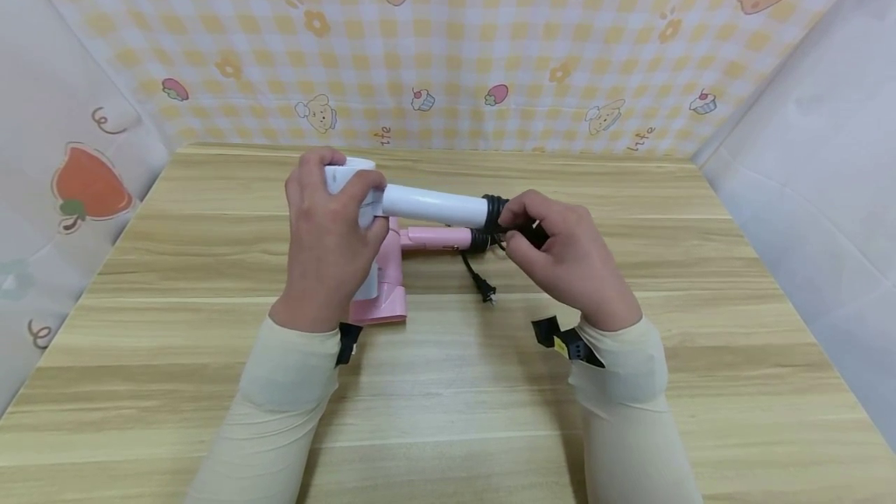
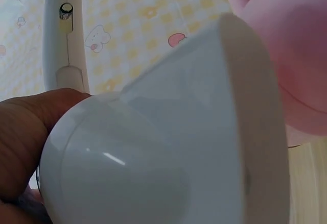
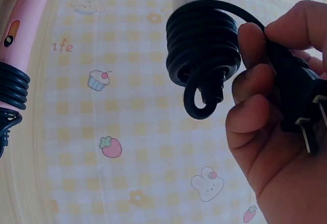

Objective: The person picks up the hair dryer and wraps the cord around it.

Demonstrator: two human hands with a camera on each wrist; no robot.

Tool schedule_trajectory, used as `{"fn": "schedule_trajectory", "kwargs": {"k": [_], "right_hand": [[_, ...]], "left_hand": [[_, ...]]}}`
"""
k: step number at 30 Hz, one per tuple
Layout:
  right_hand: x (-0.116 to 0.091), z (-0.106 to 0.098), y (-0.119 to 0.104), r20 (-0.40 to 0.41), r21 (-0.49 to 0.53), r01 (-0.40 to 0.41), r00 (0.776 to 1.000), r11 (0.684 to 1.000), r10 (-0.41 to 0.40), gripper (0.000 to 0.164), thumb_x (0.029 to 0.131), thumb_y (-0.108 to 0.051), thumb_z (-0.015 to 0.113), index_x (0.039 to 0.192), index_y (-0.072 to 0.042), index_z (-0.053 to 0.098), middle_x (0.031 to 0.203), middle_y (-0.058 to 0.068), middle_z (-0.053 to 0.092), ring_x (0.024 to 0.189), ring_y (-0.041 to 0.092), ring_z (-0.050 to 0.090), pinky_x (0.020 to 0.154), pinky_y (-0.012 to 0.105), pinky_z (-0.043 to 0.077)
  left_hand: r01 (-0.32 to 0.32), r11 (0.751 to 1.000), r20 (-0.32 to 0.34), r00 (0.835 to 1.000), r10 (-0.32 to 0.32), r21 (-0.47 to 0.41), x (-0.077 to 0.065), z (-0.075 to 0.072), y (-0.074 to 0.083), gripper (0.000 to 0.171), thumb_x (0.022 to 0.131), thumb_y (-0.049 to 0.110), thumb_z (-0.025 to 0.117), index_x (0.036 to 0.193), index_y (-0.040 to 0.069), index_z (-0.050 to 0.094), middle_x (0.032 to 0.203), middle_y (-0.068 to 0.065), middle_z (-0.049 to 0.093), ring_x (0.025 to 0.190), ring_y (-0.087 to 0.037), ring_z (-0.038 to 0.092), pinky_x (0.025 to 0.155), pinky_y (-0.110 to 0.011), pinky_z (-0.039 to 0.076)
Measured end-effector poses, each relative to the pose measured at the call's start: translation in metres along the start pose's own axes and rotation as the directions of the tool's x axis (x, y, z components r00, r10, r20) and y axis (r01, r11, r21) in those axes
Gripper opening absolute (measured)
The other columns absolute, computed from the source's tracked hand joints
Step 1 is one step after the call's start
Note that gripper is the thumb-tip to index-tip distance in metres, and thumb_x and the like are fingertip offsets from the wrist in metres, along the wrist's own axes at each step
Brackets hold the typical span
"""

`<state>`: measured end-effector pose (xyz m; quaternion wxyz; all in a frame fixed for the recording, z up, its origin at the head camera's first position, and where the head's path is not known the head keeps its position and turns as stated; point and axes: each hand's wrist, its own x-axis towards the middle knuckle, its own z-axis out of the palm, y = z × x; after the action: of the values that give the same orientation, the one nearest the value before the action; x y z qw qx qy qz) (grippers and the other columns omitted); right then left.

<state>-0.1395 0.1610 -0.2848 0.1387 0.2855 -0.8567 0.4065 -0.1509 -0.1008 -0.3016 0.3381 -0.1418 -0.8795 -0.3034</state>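
My left hand [image 1: 327, 228] grips the head of a white hair dryer [image 1: 427, 204] and holds it above the table, handle pointing right. A black cord [image 1: 494, 211] is wound round the handle's end. My right hand [image 1: 533, 236] pinches that cord's plug [image 3: 301, 117] just beside the coil [image 3: 204, 45]. A pink hair dryer [image 1: 386, 290] lies on the table below, its handle [image 1: 437, 237] also wound with black cord. Its plug [image 1: 484, 287] rests on the wood. The left wrist view is filled by the white dryer's body [image 2: 153, 157], with the pink one [image 2: 291, 45] behind.
The wooden table [image 1: 448, 395] is walled on three sides by a patterned yellow checked backdrop [image 1: 448, 45] and pale side panels. Black straps [image 1: 567, 341] sit at both wrists.
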Motion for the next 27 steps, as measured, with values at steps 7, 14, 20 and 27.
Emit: {"fn": "schedule_trajectory", "kwargs": {"k": [7, 14, 20, 27], "right_hand": [[0.000, -0.001, 0.001, -0.048, -0.029, -0.007, 0.999, 1.000, 0.005, 0.015, 0.086, 0.004, 0.067, 0.092, -0.009, 0.065, 0.082, -0.003, 0.064, 0.061, 0.010, 0.053, 0.055, 0.024, 0.044], [0.000, 0.000, 0.002, -0.078, -0.048, 0.023, 0.997, 0.999, -0.027, 0.014, 0.085, 0.003, 0.071, 0.093, -0.007, 0.067, 0.087, -0.003, 0.063, 0.073, 0.010, 0.055, 0.062, 0.023, 0.045], [0.002, -0.002, 0.007, -0.102, -0.069, 0.090, 0.990, 0.994, -0.097, 0.017, 0.081, 0.003, 0.079, 0.089, -0.006, 0.067, 0.090, -0.002, 0.064, 0.084, 0.011, 0.055, 0.068, 0.023, 0.044], [0.003, -0.003, 0.014, -0.102, -0.060, 0.080, 0.991, 0.995, -0.085, 0.022, 0.079, -0.003, 0.081, 0.098, -0.006, 0.071, 0.111, 0.001, 0.062, 0.103, 0.014, 0.058, 0.086, 0.031, 0.045]], "left_hand": [[-0.068, 0.998, 0.032, 0.997, 0.067, 0.018, 0.002, -0.005, 0.000, 0.030, 0.073, -0.004, 0.078, 0.100, 0.007, 0.071, 0.122, -0.023, 0.044, 0.115, -0.050, 0.038, 0.094, -0.058, 0.039], [-0.069, 0.997, 0.039, 0.997, 0.068, 0.017, 0.004, -0.010, -0.001, 0.029, 0.074, -0.003, 0.078, 0.099, 0.008, 0.071, 0.121, -0.023, 0.044, 0.115, -0.049, 0.038, 0.094, -0.058, 0.039], [-0.155, 0.988, 0.052, 0.987, 0.155, -0.011, 0.006, -0.011, -0.005, 0.030, 0.071, -0.005, 0.078, 0.097, 0.008, 0.072, 0.119, -0.024, 0.046, 0.111, -0.047, 0.041, 0.099, -0.056, 0.034], [-0.243, 0.969, 0.062, 0.967, 0.246, -0.054, 0.006, -0.015, -0.008, 0.030, 0.069, -0.005, 0.079, 0.094, 0.010, 0.070, 0.117, -0.026, 0.048, 0.109, -0.046, 0.043, 0.097, -0.055, 0.033]]}}
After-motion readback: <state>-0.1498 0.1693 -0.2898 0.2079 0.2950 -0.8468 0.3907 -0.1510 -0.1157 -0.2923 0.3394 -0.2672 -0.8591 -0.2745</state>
